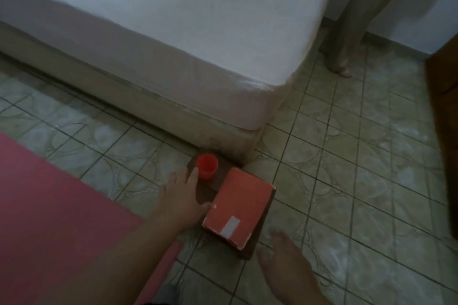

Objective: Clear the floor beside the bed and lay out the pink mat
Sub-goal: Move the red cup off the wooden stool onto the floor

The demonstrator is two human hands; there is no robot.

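Observation:
The pink mat (49, 218) lies flat on the tiled floor at the lower left, beside the bed (173, 32). At the bed's corner stands a low dark brown wooden board (205, 190). A red plastic cup (207, 166) stands upright on it, with an orange cardboard box (238, 208) next to the cup. My left hand (183, 195) rests with spread fingers on the board's left edge; one fingertip is beside the cup and the thumb is against the box. My right hand (285, 267) hovers open over the floor, just right of the board's near corner, holding nothing.
Another person's bare legs (344, 44) stand behind the bed corner at the back right. A dark wooden door or cabinet (443, 131) fills the right edge. Bare tiled floor (359, 168) stretches to the right of the board.

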